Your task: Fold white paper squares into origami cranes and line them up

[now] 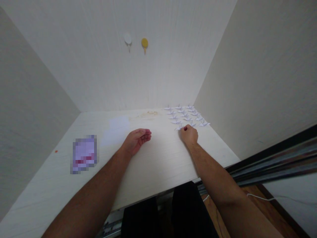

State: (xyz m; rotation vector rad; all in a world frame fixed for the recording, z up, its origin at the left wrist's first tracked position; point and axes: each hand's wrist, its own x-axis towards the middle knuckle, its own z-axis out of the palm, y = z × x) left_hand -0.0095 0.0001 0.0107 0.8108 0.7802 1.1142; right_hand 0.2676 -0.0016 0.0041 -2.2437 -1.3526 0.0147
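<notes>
My right hand [189, 135] is closed, its fingertips pinched at the edge of a white folded paper crane [178, 128], the nearest one at the front left of a group. Part of that crane is hidden behind my fingers. Several more paper cranes [183, 114] stand in rows beyond it, towards the back right corner of the white table [153, 172]. My left hand [137, 140] hovers over the middle of the table, palm turned inward and fingers loosely bent, with nothing in it. White paper sheets [119, 123] lie beyond and to the left of it.
A blurred-out purple packet [84, 153] lies on the left, with a small orange bit [56, 151] beside it. Walls enclose the table at the back and both sides. A white hook [128, 39] and a yellow hook [145, 43] hang on the back wall.
</notes>
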